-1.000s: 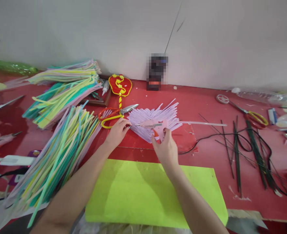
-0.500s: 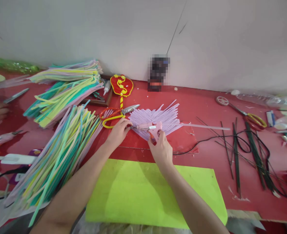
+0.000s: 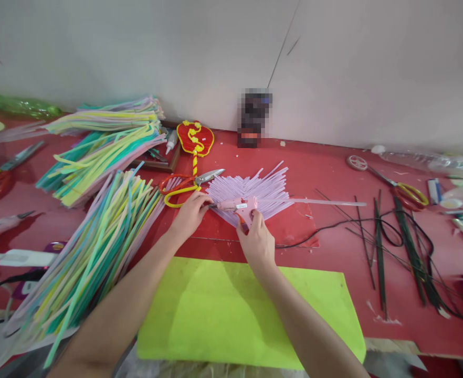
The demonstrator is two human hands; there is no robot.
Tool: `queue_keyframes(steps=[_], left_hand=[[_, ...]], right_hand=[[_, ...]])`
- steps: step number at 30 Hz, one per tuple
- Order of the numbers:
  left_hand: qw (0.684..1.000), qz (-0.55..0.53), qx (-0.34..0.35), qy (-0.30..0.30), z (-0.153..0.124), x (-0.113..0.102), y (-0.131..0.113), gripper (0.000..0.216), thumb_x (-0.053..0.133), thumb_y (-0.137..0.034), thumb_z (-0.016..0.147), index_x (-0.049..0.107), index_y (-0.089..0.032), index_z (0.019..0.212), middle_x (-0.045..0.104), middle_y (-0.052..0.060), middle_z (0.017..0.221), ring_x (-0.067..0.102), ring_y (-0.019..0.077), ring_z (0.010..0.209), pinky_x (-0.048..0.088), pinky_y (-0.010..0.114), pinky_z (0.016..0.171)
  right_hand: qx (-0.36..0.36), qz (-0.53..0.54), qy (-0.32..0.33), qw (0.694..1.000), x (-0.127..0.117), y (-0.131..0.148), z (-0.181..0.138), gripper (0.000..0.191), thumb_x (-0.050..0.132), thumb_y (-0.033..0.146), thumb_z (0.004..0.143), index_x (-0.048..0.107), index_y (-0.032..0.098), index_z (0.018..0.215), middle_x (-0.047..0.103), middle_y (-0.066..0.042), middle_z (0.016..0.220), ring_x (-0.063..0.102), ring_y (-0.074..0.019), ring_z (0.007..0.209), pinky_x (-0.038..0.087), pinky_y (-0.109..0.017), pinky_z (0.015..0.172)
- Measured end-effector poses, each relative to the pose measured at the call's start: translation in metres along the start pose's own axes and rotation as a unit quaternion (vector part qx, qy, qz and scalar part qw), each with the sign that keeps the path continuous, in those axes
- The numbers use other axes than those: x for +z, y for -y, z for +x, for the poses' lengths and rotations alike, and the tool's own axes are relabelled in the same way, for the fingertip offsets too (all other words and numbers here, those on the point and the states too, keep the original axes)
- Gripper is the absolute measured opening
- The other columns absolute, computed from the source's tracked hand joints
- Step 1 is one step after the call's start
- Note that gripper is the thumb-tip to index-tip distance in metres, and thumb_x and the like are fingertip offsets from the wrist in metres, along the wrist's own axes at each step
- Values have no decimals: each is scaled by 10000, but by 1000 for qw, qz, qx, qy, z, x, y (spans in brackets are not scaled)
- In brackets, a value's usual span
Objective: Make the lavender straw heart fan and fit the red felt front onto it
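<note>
Mid-frame, my right grip (image 3: 258,240) holds a pink glue gun (image 3: 230,205) over lavender pipe cleaners (image 3: 255,184). My left grip (image 3: 192,213) is narrow by the nozzle (image 3: 214,206); whether it pinches anything I cannot tell.

We see soft, fairly even indoor light whose source stays out of view. A pale sheen washes the red worktop (image 3: 329,168) toward the right, and soft-edged shadows darken the yellow-green sheet (image 3: 216,325). The middle looks moderately sharp to us, though the label on the pink glue gun (image 3: 227,204) is illegible. Wide-angle stretching and blur smear the margins; coarse pixels mask a dark upright object (image 3: 251,115).
</note>
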State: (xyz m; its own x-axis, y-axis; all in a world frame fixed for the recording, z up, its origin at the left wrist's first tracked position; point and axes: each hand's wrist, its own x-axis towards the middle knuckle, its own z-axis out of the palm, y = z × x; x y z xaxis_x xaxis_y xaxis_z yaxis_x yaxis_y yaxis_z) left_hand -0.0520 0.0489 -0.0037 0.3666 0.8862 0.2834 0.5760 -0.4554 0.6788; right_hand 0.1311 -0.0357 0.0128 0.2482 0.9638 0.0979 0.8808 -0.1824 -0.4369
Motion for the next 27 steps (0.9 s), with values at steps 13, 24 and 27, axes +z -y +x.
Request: queue_keyframes(steps=[13,24,27], left_hand=[[1000,4,3,-2,-1,1,1,180,490,-80,839,589,-195,936,566,44,979,585,183,948,512,387,856],[1000,2,4,1,-1,1,2,189,489,-59,837,583,-192,933,560,41,977,579,178,950,503,385,871],[1000,2,1,5,-1,0,1,185,495,-63,837,582,-191,939,560,44,983,577,182,960,501,385,874]], right_hand=[[-11,-3,10,1000,-1,-1,-1,262,453,257,859,454,156,1100,640,-128,1038,651,-228,851,419,-270,561],[-18,-8,0,1000,1,-3,-3,261,434,262,873,449,151,1108,636,-133,1054,657,-228,852,431,-271,567],[-16,-9,-1,1000,-1,-3,-4,261,432,262,876,451,147,1110,633,-143,1078,659,-234,855,436,-281,574]])
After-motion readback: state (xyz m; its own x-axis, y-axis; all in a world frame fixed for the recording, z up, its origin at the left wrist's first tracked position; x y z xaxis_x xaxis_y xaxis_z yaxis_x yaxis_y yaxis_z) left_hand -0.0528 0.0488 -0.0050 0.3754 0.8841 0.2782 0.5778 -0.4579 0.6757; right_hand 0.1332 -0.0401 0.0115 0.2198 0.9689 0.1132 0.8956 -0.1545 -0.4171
